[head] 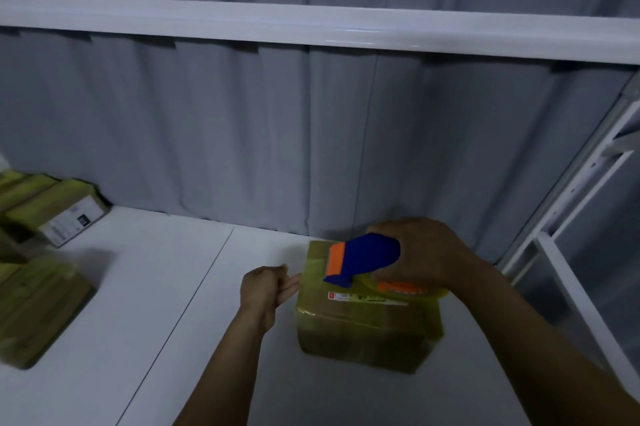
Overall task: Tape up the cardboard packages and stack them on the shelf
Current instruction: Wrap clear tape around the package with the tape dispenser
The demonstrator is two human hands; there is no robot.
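A cardboard package (367, 325) wrapped in yellowish tape stands on the white shelf board (166, 287), right of centre. My right hand (422, 256) grips a blue and orange tape dispenser (360, 257) that sits on the package's top. Just left of the package, my left hand (268, 290) is loosely curled, its fingertips touching the upper left edge; whether they pinch tape there is unclear. A white label with a red mark shows on the package's top front.
Several taped packages (38, 308) lie at the left edge, one with a white label (69, 221) further back. A grey curtain hangs behind. A white shelf beam (311, 24) crosses above, and a white rack frame (568, 238) stands at the right.
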